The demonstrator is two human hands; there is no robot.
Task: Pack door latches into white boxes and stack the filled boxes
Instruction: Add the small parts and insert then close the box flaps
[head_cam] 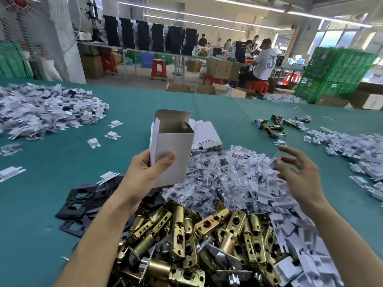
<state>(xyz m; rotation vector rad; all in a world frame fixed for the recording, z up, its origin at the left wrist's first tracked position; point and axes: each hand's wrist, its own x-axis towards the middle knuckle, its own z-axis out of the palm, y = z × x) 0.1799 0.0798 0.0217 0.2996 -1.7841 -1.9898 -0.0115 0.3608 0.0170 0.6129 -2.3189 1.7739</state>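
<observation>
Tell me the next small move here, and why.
Probably lower the right hand onto the pile of white plastic pieces beneath it and pinch one: that hand hangs open above them, while the left hand holds the white cardboard box upright, top flaps open.

L hand (145,172) raised, gripping white box (173,146); R hand (300,170) hovering, fingers spread

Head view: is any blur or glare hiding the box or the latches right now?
Head view: the white box in the left hand is sharp; the right hand is motion-blurred at its fingertips; the white plastic pile at far left is smeared too; the brass latches carry small highlights but read clearly; wide-angle bending curves the ceiling lights.
</observation>
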